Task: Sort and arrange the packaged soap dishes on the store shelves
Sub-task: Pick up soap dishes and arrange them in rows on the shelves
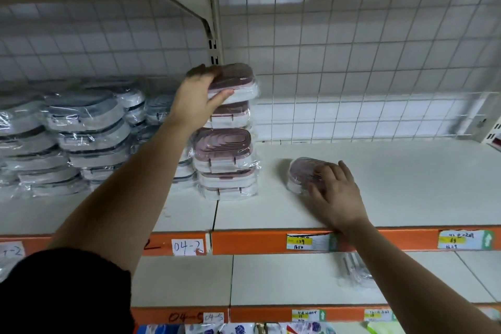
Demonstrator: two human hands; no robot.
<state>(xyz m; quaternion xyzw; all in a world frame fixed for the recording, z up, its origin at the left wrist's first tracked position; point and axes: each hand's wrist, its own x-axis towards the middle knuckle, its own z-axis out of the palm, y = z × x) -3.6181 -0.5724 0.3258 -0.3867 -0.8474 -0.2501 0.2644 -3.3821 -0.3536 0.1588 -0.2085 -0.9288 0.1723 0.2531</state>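
Observation:
A stack of pink-lidded soap dishes (225, 160) in clear wrap stands on the white shelf (393, 184), near its middle. My left hand (196, 97) grips the top pink soap dish (238, 81) of that stack at its left end. To the right, a single pink soap dish (301, 173) lies flat on the shelf. My right hand (334, 192) rests on its right half, fingers curled over the lid. Piles of grey-lidded soap dishes (81, 127) fill the shelf's left part.
A wire grid back panel (352, 62) closes the shelf behind. Orange price rails (257, 241) with labels run along the shelf fronts. A small clear packet (352, 271) lies on the lower shelf. Colourful packages (244, 329) show at the bottom edge.

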